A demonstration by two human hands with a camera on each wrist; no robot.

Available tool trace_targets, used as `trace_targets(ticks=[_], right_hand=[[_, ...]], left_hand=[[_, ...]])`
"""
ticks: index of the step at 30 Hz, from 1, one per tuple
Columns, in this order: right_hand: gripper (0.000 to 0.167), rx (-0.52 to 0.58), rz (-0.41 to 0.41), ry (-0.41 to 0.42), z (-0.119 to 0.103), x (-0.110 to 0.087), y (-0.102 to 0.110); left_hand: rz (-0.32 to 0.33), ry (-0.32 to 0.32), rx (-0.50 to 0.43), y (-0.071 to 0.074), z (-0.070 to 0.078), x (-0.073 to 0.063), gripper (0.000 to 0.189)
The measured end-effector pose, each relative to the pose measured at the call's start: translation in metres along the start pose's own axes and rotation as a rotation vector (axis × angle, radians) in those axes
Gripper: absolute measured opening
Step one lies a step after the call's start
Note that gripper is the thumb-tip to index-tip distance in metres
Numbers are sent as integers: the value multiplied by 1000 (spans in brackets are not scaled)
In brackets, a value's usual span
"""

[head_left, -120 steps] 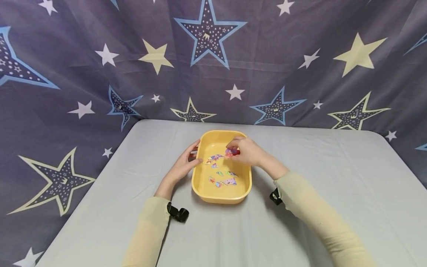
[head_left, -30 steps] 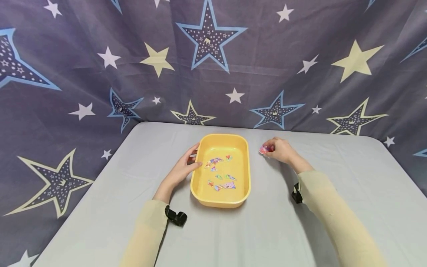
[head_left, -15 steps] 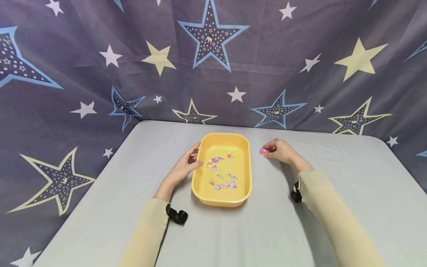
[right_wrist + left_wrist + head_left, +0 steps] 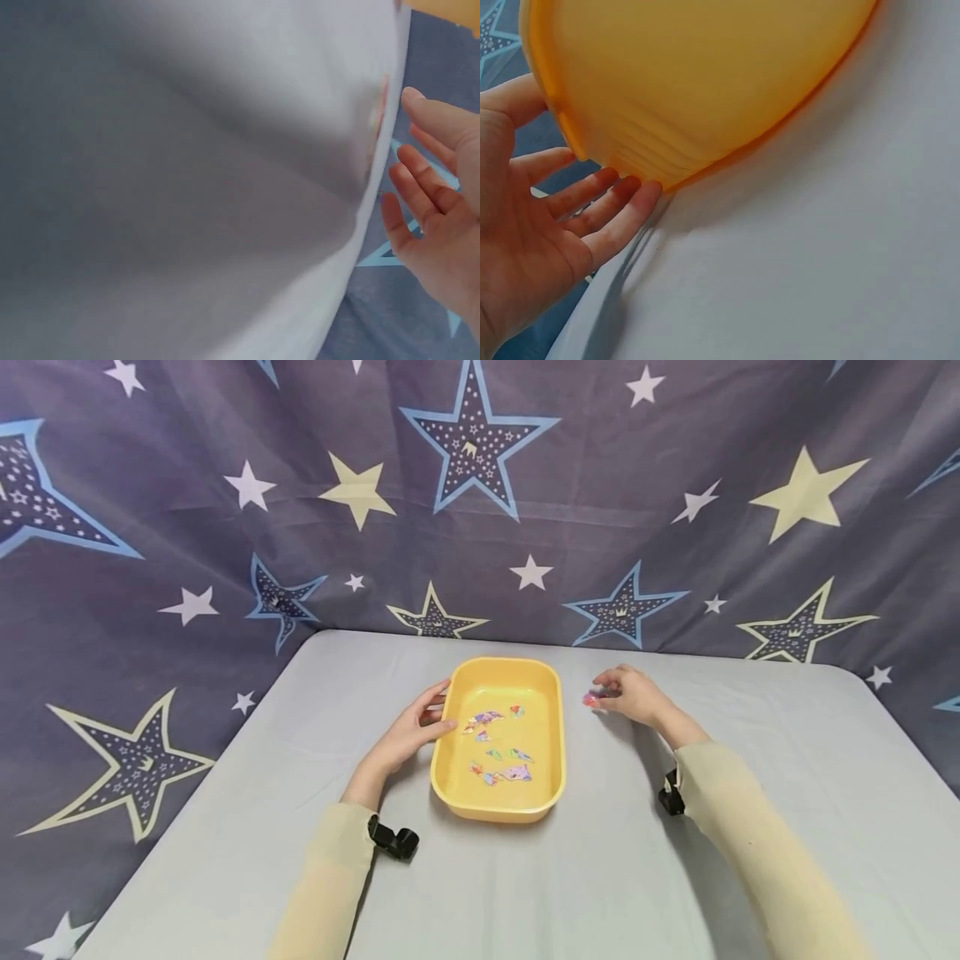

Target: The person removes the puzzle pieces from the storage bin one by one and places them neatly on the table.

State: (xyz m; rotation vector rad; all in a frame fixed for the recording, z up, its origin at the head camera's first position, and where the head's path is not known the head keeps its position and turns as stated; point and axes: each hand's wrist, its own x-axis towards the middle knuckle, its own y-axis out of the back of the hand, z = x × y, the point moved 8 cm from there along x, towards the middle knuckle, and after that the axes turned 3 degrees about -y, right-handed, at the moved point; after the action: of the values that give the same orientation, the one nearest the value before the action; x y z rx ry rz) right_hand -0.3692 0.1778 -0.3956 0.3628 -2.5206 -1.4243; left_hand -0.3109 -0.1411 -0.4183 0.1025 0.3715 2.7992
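Note:
A yellow plastic tray [image 4: 498, 804] stands on the table with several colourful sticker-like cut-outs [image 4: 516, 773] lying flat inside. My left hand [image 4: 405, 735] grips its left rim, thumb over the edge and fingers against the outer wall; the left wrist view shows those fingertips [image 4: 649, 196] touching the wall's underside. To the right of the tray, a small pink-red cut-out [image 4: 591, 699] lies on the cloth. My right hand [image 4: 636, 695] hovers beside it, partly covering it in the head view. In the right wrist view the thumb and fingers are spread apart, clear of the blurred cut-out [image 4: 377, 127].
A pale grey cloth [image 4: 480, 893] covers the table. Behind it hangs a dark curtain [image 4: 570, 460] printed with stars, meeting the table's far edge. Black camera mounts [image 4: 395, 842] sit at both wrists.
My right hand has carried the pink-red cut-out out of the tray to the cloth on the right, then parted its fingers from it. The left hand has stayed on the tray.

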Motion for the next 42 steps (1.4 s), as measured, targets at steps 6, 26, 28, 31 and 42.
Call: trace_targets(ticks=[6, 26, 28, 31, 42], right_hand=[[42, -9, 32, 51, -18, -2, 8], [33, 24, 32, 238, -107, -10, 4], [32, 10, 17, 256, -115, -11, 1], [31, -4, -1, 275, -125, -12, -5], [26, 1, -143, 354, -152, -22, -33]], left_hand=[[-31, -29, -18, 2, 3, -2, 68], [-36, 0, -31, -1, 11, -6, 67], [-33, 8, -21, -1, 16, -10, 67], [-31, 13, -12, -2, 23, -14, 67], [-35, 11, -16, -3, 24, -14, 67]])
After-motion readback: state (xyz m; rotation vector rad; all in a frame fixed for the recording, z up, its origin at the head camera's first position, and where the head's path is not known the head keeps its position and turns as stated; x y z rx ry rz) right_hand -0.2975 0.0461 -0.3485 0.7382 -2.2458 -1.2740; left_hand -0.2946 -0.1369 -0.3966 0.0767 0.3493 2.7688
